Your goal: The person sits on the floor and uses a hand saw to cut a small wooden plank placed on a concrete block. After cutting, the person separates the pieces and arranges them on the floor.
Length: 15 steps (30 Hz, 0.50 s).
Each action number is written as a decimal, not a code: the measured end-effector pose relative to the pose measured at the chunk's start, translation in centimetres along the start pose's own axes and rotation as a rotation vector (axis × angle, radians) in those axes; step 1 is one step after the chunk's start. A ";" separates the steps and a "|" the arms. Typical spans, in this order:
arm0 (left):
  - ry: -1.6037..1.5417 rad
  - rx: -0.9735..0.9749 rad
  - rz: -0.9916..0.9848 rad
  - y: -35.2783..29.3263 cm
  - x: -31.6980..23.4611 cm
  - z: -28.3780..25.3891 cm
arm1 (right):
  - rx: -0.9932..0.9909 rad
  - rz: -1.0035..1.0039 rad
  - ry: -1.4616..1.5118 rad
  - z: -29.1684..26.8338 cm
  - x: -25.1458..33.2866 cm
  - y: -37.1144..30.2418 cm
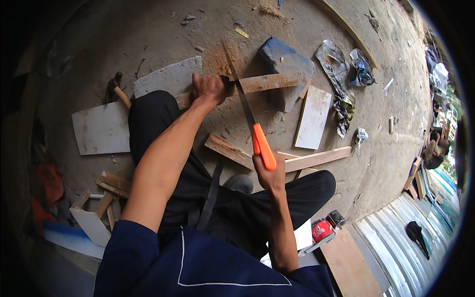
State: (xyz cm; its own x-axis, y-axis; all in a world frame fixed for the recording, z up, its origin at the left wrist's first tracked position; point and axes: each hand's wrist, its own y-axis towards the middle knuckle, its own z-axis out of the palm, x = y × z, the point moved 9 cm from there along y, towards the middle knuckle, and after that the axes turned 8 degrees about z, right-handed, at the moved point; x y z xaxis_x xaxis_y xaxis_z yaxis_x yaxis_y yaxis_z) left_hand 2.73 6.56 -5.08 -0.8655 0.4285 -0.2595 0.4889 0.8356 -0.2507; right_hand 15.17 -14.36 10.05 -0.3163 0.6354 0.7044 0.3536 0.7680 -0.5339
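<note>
My right hand is closed round the orange handle of a handsaw. The saw's long, dark blade points away from me and crosses a wooden plank. My left hand is closed on the plank, just left of the blade, holding it down. Toward its right end the plank lies over a block with a worn blue face. A grey slab is beyond the plank's left part. Reddish sawdust is scattered on the ground near the blade's tip.
A hammer and a white board lie left of my knee. Wood offcuts are in front of my legs, near another white board. Crumpled plastic lies at right. A red can stands near corrugated metal sheeting.
</note>
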 end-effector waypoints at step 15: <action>-0.113 -0.010 -0.010 -0.3 -0.4 -0.5 | -0.025 -0.003 0.079 -0.8 0.3 -3.2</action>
State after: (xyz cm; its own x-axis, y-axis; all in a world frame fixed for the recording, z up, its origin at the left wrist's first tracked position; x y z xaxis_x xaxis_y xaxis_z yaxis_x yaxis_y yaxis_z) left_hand 2.86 6.34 -4.47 -0.8520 0.3792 -0.3611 0.4788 0.8433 -0.2441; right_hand 14.67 -16.70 12.37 -0.2470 0.6242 0.7412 0.3753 0.7668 -0.5208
